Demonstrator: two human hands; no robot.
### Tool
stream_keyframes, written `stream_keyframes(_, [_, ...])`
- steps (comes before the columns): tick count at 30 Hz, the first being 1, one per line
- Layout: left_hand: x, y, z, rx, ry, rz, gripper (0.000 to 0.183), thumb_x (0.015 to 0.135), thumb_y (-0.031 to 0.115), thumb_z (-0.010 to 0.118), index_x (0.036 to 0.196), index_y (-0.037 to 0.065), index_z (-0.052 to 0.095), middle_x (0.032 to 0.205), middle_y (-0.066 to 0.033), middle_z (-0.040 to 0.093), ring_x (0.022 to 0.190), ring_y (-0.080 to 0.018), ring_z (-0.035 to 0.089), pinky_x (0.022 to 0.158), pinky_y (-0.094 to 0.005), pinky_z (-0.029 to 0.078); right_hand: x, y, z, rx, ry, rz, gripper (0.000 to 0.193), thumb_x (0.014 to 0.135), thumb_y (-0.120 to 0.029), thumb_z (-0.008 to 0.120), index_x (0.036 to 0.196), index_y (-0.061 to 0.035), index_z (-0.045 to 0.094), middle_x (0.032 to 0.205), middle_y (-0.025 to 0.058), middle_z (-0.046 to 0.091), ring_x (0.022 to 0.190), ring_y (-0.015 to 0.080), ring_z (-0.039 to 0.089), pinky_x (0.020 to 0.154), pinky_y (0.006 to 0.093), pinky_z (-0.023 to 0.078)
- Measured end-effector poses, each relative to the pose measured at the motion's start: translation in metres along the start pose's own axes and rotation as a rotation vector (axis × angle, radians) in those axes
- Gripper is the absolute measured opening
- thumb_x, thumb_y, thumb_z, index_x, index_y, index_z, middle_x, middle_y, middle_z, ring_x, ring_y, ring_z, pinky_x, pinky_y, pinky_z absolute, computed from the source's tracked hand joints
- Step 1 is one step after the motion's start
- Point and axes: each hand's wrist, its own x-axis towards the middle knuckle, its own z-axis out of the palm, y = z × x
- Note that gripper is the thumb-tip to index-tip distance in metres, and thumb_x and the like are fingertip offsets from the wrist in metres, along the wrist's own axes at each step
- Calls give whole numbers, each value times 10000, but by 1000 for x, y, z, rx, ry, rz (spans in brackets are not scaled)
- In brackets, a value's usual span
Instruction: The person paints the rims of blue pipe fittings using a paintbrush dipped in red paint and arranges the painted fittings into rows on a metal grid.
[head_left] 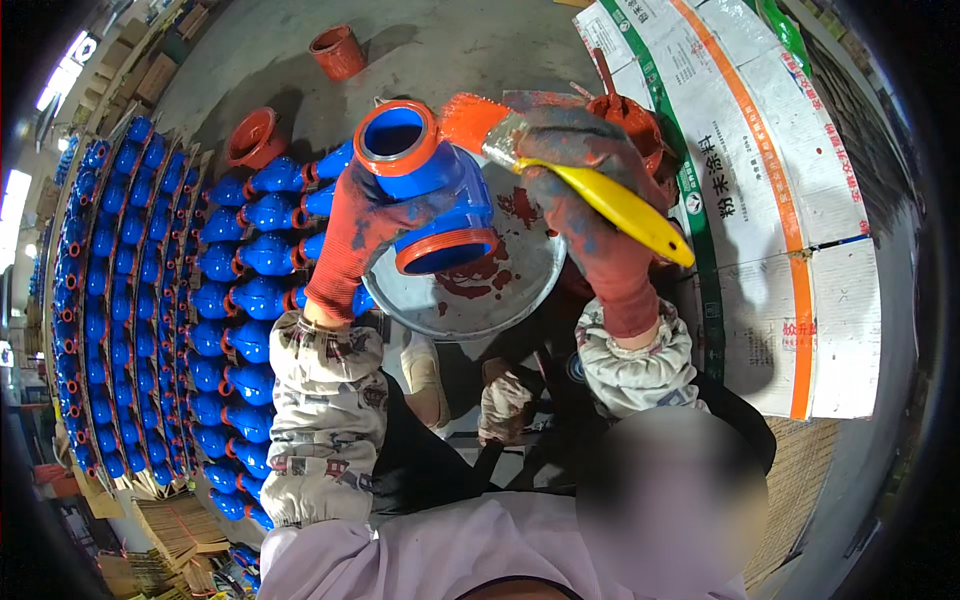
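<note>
My left hand (362, 228), in a paint-smeared red glove, is closed around a blue pipe fitting (455, 190). One open end of the fitting points up and another faces me; both rims are orange-red. My right hand (605, 190), gloved alike, grips a paintbrush (625, 207) with a yellow handle. Its orange-coated bristles lie at the right edge of the upper rim; whether they touch cannot be made out. Below the fitting is a round grey tray (530, 300) spotted with dark red paint. A red paint-covered pot (632, 122) stands beyond my right hand, partly hidden by it.
Rows of blue fittings (250, 300) with orange rims stand at my left, with more rows (110, 300) farther out. Two orange-red buckets (338, 53) (256, 138) are on the floor ahead. Flattened white cardboard (755, 200) with green and orange stripes covers the right side.
</note>
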Motion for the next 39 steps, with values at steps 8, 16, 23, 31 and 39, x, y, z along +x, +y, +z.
stream_keyframes(8, [-7,-5,-15,-32,-82,-10,444,746,22,773,1142,-2,572,1009,-59,683,926,-165,650,845,-336,537,-7,-9,0,142,-78,13,201,735,16,722,919,-46,671,1003,103,676,900,200,655,798,297,517])
stream_keyframes(16, [-12,-9,-27,3,-124,-73,605,860,4,632,1390,43,343,1299,-133,532,1124,-255,585,922,-390,521,-11,6,24,323,-92,-226,310,709,66,734,978,-10,598,1108,140,633,947,214,652,789,308,529])
stream_keyframes(23, [-4,-16,-34,-299,-61,-336,631,839,-36,663,1389,44,364,1271,-146,551,1095,-224,588,903,-383,531,12,27,-17,278,-98,241,185,789,-35,689,939,-29,579,806,49,668,751,109,635,684,256,508])
stream_keyframes(31, [-6,-9,-21,-126,-70,-183,670,718,10,812,1293,30,468,1177,-54,604,1035,-158,586,904,-330,508,38,22,-1,379,39,341,240,799,-73,691,1013,-7,604,833,37,655,719,88,618,660,244,505])
stream_keyframes(39, [-4,9,1,141,-36,27,654,715,108,830,1268,38,488,1168,-41,581,1041,-146,555,928,-328,470,51,-15,25,-257,-199,-233,218,761,-106,742,916,-63,595,844,62,645,759,266,654,655,351,529])
